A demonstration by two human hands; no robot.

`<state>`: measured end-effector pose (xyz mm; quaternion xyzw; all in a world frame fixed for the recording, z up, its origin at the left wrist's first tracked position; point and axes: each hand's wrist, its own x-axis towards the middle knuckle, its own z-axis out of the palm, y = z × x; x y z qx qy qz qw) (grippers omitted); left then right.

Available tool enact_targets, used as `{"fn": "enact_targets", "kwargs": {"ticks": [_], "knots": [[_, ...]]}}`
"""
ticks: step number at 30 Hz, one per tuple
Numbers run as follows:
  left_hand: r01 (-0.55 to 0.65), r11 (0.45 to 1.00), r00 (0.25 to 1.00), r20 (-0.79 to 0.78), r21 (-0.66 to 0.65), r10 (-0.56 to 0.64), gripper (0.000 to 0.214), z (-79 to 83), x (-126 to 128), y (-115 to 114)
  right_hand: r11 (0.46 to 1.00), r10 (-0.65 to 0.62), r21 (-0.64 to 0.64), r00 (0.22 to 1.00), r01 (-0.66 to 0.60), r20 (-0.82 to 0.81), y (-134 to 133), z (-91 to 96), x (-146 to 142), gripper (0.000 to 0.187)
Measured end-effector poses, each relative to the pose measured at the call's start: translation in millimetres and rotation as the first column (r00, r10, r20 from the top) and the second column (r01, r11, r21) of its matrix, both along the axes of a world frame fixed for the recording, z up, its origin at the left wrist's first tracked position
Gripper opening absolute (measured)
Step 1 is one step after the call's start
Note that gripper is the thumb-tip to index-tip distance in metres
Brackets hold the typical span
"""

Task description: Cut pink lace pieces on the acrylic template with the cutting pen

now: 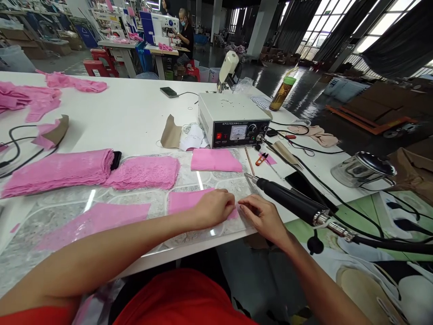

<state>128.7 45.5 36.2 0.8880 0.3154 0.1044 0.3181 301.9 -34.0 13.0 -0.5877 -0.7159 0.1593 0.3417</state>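
Observation:
A pink fabric piece (186, 201) lies flat at the front of the table, with my left hand (216, 208) resting over its right part. The fingers of that hand are curled down at the fabric's right edge, and their tips are hidden. Just right of it, my right hand (263, 215) is closed, thumb and fingers pinched together; what they hold, if anything, is too small to make out. A black pen-shaped tool (287, 198) with a metal tip lies beyond my right hand. Another pink stack (216, 160) sits behind the fabric.
A white control box (237, 115) stands at the back. Folded pink fabric (64, 171) and a lace stack (145, 172) lie left. Orange thread snips (261, 159), a dark phone (309, 189), cables and a lidded metal cup (361, 170) are right. Beyond, a person (186, 34) sits at a sewing machine.

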Motion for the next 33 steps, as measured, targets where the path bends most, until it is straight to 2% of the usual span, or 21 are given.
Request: {"fn": "enact_targets", "kwargs": {"ticks": [4,6,8,9,11,13,14,16,18,20,23,25,28,33], "knots": [[-0.126,0.983,0.983,0.114,-0.135,0.142,0.019,8.1,-11.6,9.0,0.998,-0.066,-0.003,0.994,0.066,0.086,-1.7,-3.6,-4.6,0.011],[-0.195,0.962,0.961,0.160,-0.193,0.227,0.021,15.2,-28.5,15.4,0.998,-0.057,0.005,0.990,0.057,0.131,-2.7,-4.9,-4.9,0.009],[-0.271,0.911,0.911,0.223,-0.312,0.348,0.021,22.4,-54.2,22.2,0.999,-0.039,0.016,0.989,0.037,0.144,-3.8,-4.6,-3.2,0.008],[-0.311,0.849,0.850,0.274,-0.428,0.450,0.019,25.6,-69.4,25.1,0.999,-0.033,0.026,0.989,0.030,0.143,-4.1,-3.6,-2.3,0.008],[-0.360,0.695,0.677,0.338,-0.622,0.654,0.018,30.5,-101.6,28.9,0.999,-0.021,0.051,0.990,0.014,0.141,-3.1,0.5,-3.2,0.010],[-0.372,0.554,0.494,0.346,-0.745,0.797,0.020,33.1,-131.2,29.2,0.997,0.013,0.071,0.991,-0.022,0.136,1.4,6.9,-12.7,0.011],[-0.375,0.507,0.427,0.341,-0.776,0.838,0.020,33.6,-143.4,28.0,0.996,0.046,0.074,0.990,-0.056,0.130,5.0,10.6,-22.0,0.011],[-0.375,0.448,0.343,0.327,-0.812,0.881,0.020,32.9,-161.6,23.2,0.986,0.133,0.081,0.984,-0.143,0.122,14.1,17.6,-50.8,0.013],[-0.375,0.423,0.301,0.323,-0.825,0.897,0.020,31.5,-172.4,16.4,0.966,0.218,0.104,0.964,-0.235,0.153,23.8,21.6,-89.0,0.016],[-0.360,0.407,0.262,0.327,-0.840,0.908,0.021,30.8,-179.4,8.9,0.943,0.271,0.121,0.926,-0.310,0.262,31.8,20.7,-127.9,0.023],[-0.341,0.396,0.206,0.343,-0.853,0.916,0.021,32.2,-193.3,-3.3,0.918,0.259,0.158,0.852,-0.364,0.454,40.0,12.0,-168.4,0.018],[-0.335,0.391,0.169,0.354,-0.857,0.920,0.023,32.8,-208.7,-12.9,0.899,0.269,0.171,0.816,-0.403,0.511,44.1,6.0,-179.2,0.011],[-0.360,0.410,0.159,0.378,-0.838,0.912,0.030,27.1,-238.3,-30.1,0.859,0.374,0.146,0.796,-0.491,0.476,47.6,3.0,-182.3,0.015],[-0.560,0.442,0.270,0.350,-0.701,0.897,0.038,1.7,-280.6,-53.9,0.773,0.581,0.025,0.722,-0.635,0.376,44.0,7.6,-191.0,0.017]]}}
